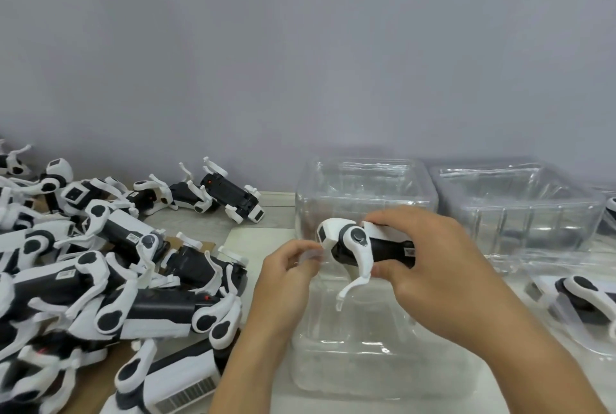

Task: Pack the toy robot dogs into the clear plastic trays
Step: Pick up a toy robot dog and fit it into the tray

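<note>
A black and white toy robot dog (pixel 358 247) hangs above the near clear plastic tray (pixel 350 367). My right hand (pixel 430 257) grips its black body from the right, thumb under and fingers over. My left hand (pixel 290 267) is at the dog's white head end, fingers curled, pinching what looks like a thin clear film there. One white leg of the dog dangles down over the tray. A second clear tray (pixel 363 187) stands upright right behind the dog.
Several robot dogs (pixel 110 267) lie heaped on the table at the left. Another clear tray (pixel 520 207) stands at the back right. A packed dog (pixel 586 300) lies in a tray at the right edge. A grey wall rises behind.
</note>
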Tool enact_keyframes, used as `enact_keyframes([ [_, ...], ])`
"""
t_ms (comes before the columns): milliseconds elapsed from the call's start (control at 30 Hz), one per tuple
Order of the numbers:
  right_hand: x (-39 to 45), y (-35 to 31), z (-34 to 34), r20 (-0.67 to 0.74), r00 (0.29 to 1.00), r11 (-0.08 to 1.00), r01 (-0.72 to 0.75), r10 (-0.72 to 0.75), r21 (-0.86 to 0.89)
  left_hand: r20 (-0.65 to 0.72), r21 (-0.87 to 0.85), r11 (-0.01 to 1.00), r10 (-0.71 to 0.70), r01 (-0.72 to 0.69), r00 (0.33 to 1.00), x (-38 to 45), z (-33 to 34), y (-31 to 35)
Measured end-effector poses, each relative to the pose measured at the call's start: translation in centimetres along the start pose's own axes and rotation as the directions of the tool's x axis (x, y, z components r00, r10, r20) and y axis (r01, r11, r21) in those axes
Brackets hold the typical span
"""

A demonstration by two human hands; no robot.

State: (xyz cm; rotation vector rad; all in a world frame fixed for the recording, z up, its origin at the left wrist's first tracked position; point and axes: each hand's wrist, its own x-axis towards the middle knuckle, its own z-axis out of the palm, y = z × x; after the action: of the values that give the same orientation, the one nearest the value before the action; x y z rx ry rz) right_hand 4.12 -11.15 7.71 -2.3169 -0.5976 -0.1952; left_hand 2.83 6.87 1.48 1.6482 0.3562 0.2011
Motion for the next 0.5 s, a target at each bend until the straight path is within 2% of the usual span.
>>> enact_keyframes([
  [67, 0.08, -0.09, 0.23, 0.006, 1.000, 1.000, 0.017, -0.017, -0.015, 0.007, -0.042, 0.999, -0.018, 0.018, 1.000, 0.10, 0.04, -0.17],
  [200, 0.08, -0.40, 0.19, -0.007, 1.000, 0.995, 0.010, -0.009, 0.100, 0.019, -0.052, 0.998, -0.035, 0.036, 0.999, 0.24, -0.09, -0.49],
  [367, -0.17, -0.07, 0.18, 0.142, 0.986, 0.994, -0.081, 0.090, -0.066, 0.022, -0.079, 0.997, -0.002, 0.003, 1.000, 0.18, 0.09, -0.14],
  [500, -0.23, -0.13, 0.85, 0.143, 0.981, 0.987, -0.114, 0.129, -0.111, 0.038, -0.091, 0.996, -0.007, 0.011, 0.999, 0.29, 0.25, -0.12],
])
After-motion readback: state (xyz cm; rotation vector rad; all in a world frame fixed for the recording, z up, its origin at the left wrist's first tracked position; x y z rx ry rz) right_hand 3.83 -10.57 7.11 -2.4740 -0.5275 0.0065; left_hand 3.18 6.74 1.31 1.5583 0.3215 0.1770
